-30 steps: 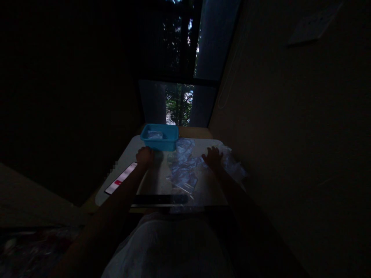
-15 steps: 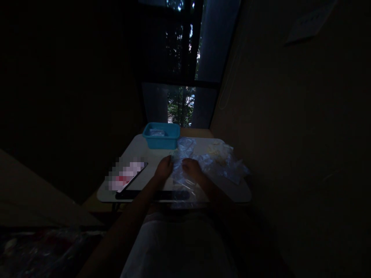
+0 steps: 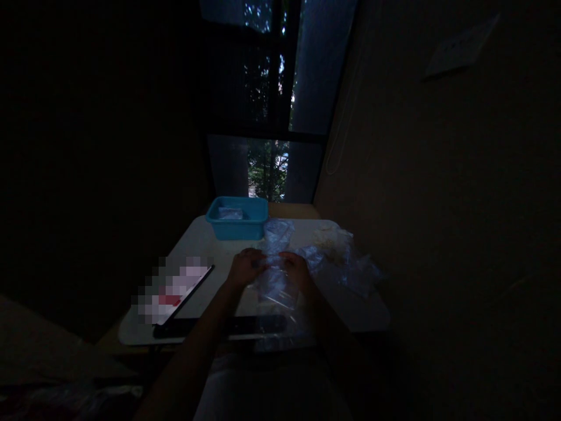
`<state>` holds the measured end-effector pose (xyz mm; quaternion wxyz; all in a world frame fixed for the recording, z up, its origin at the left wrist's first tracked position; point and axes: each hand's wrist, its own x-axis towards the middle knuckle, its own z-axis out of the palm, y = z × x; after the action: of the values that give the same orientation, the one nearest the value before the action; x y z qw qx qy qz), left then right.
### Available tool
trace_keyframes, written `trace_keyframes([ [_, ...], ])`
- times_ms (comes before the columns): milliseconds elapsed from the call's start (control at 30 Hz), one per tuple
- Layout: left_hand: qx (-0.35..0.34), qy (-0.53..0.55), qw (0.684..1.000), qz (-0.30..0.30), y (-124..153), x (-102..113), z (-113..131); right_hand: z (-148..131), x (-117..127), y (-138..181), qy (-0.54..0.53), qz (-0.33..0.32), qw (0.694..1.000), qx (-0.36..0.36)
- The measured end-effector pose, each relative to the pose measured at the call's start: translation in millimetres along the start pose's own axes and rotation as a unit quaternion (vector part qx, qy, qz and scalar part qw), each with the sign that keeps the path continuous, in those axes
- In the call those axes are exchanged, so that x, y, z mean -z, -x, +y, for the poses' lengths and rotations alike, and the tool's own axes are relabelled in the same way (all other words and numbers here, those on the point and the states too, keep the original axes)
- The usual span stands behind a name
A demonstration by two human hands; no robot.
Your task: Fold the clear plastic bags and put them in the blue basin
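A clear, crinkled plastic bag [image 3: 277, 285] lies lengthwise on the small white table, its near end hanging over the front edge. My left hand [image 3: 246, 266] grips the bag's left side with bent fingers. On the opposite side, my right hand [image 3: 295, 269] is closed on the same bag, thumb and fingers pinched. Only a narrow strip of plastic shows between the two hands. More crumpled clear plastic bags [image 3: 359, 272] lie right of my right hand, beside a pale, whitish heap [image 3: 328, 237] whose kind I cannot make out in the dim light.
A blue plastic basin [image 3: 239, 230] with a flat packet [image 3: 230, 213] inside stands at the table's back left. At the left lies a tablet-like device [image 3: 184, 292], its screen blurred. A dark strip [image 3: 197, 326] runs along the white table's [image 3: 363, 313] front edge. Walls rise on both sides.
My left hand has moved in toward the bag and now grips it, closer to my right hand. The whole view has tilted, so the table sits lower in the picture.
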<state>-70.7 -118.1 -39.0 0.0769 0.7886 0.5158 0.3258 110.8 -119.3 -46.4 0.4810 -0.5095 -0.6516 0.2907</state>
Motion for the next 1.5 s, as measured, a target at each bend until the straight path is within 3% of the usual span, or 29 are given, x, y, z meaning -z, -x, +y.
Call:
trace_keyframes([
  [100,-0.024,-0.028,0.999,-0.03,3.0,1.4,3.2,-3.6,0.3,2.2,0.013,-0.015,1.0,0.006],
  [267,-0.037,-0.016,0.999,-0.033,3.1,3.8,5.9,-14.3,1.1,5.3,0.08,-0.052,0.994,0.047],
  [433,-0.04,0.015,0.999,-0.01,2.1,3.0,5.2,-18.4,0.1,8.0,0.128,-0.078,0.982,0.118],
  [700,0.011,0.123,0.992,0.029,-0.6,-1.8,-1.4,-16.6,-1.2,-2.8,0.114,-0.093,0.982,0.115],
  [900,0.126,0.272,0.949,0.095,2.7,1.0,6.4,-27.2,-4.5,-6.1,0.085,-0.019,0.991,0.1],
  [1167,0.17,0.383,0.907,0.035,4.2,3.9,8.9,-25.7,-8.7,-5.0,0.072,0.011,0.994,0.085],
  [1367,0.211,0.408,0.878,0.137,-2.8,6.3,11.5,-16.4,-5.1,-4.7,0.025,-0.008,1.0,0.004],
  [1500,0.246,0.446,0.844,0.17,-6.8,6.5,13.6,-8.3,-6.3,-8.8,-0.007,-0.004,1.0,0.001],
])
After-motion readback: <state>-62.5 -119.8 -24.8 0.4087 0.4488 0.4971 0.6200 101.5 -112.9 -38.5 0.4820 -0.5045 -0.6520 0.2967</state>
